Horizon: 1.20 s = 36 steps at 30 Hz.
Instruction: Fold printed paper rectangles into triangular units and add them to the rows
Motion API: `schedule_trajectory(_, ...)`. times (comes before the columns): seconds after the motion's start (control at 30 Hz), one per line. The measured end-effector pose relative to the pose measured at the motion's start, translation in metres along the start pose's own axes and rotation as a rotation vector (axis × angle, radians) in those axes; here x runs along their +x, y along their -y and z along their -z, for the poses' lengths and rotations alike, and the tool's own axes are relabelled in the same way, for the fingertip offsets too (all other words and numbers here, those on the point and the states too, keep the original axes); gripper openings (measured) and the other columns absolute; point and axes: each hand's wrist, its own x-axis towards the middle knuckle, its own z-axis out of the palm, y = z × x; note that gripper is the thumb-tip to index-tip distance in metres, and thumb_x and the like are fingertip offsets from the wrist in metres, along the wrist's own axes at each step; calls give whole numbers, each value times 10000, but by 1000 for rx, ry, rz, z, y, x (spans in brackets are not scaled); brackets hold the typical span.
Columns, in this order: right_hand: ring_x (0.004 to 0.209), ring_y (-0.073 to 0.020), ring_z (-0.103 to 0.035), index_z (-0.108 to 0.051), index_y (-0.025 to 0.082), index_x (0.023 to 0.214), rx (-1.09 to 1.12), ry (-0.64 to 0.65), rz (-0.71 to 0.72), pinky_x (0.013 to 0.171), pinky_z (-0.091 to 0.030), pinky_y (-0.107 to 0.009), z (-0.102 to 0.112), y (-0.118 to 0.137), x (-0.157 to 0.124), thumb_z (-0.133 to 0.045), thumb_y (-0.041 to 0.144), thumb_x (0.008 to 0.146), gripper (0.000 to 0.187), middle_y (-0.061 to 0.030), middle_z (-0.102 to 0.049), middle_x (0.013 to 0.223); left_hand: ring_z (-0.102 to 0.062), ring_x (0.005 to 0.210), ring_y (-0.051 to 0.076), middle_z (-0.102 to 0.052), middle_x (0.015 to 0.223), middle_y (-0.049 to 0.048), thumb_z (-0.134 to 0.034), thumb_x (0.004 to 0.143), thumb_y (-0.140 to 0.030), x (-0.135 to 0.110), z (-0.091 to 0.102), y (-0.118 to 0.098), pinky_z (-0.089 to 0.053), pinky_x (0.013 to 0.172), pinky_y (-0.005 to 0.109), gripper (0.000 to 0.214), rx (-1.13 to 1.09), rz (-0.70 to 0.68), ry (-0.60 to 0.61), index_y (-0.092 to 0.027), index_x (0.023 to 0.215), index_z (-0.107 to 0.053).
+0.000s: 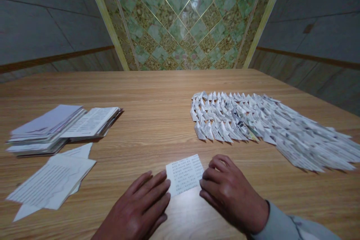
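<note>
A small piece of printed paper lies on the table in front of me, close to square in shape. My left hand rests beside its left edge, fingers stretched out and fingertips touching the paper. At the right edge, my right hand has its fingers curled in, with thumb and fingertips closed on the paper's border. The exact grip of the right fingertips is partly hidden. Rows of folded paper boats stand on the table beyond my right hand, packed close together.
To the left are a thick stack of paper and a lower pile of printed sheets against it. Loose printed sheets overlap nearer to me. The wooden table reaches back towards a wall with green diamond tiles.
</note>
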Motion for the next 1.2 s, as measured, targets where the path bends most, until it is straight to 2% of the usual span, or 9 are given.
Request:
schedule_trajectory(0.07,763,-176,-479,-603,189,686,5,2,-5,803,-366,-359,0,0,1,-708,250,880,228,5,-620,703,-626,1162,243,-728,1160,40,-531,969,-196,23,-2,-7,-461,1020,416,168,-82,51,-13,-229,1058,-669)
schedule_trajectory(0.17,773,-175,-480,-611,186,699,10,10,-16,796,-363,-356,0,1,2,-685,261,901,227,-1,-626,723,-685,850,234,-724,929,50,-562,912,-112,52,-8,-16,-564,788,392,116,-128,131,113,-199,933,-636)
schedule_trajectory(0.23,784,-178,-483,-607,186,701,1,9,-24,816,-362,-363,-1,0,2,-691,285,897,235,-3,-625,731,-672,778,231,-705,870,55,-565,878,-60,61,-11,-20,-575,720,375,142,-106,131,157,-190,868,-619)
schedule_trajectory(0.37,786,-184,-486,-615,192,750,-48,-59,2,843,-363,-370,-8,2,7,-694,280,894,187,-2,-624,733,-660,711,214,-682,812,53,-521,860,-25,61,-17,-21,-572,653,331,179,-102,129,109,-180,846,-609)
schedule_trajectory(0.5,719,-172,-461,-586,180,698,-82,-167,71,798,-368,-352,-17,5,13,-557,160,960,265,-3,-579,660,-638,652,189,-662,776,42,-460,891,-53,61,-16,-22,-544,606,292,208,-146,164,43,-187,876,-619)
schedule_trajectory(0.73,712,-167,-451,-586,186,681,-97,-177,109,809,-365,-354,-14,5,13,-502,145,978,311,-3,-557,650,-636,666,159,-675,750,36,-405,1005,-151,64,-14,-20,-516,612,243,276,-138,56,-164,-190,914,-662)
schedule_trajectory(1.03,717,-171,-454,-636,184,702,-115,-136,-40,761,-341,-337,14,-27,1,-575,172,954,260,-10,-584,653,-658,676,162,-713,791,46,-367,1035,-186,49,-12,-6,-536,635,257,335,-117,106,-149,-182,926,-683)
schedule_trajectory(1.1,739,-183,-468,-658,178,777,-59,-168,-73,723,-333,-332,16,-22,2,-565,189,959,206,-29,-612,703,-659,672,168,-714,793,51,-378,1034,-205,48,-12,-6,-529,612,257,321,-117,123,-162,-177,925,-679)
schedule_trajectory(1.2,792,-200,-490,-655,181,943,32,-98,-28,744,-342,-345,9,-4,7,-587,276,958,118,-41,-639,805,-648,649,166,-691,738,45,-368,1035,-206,51,-12,-12,-517,593,251,334,-134,128,-155,-178,895,-670)
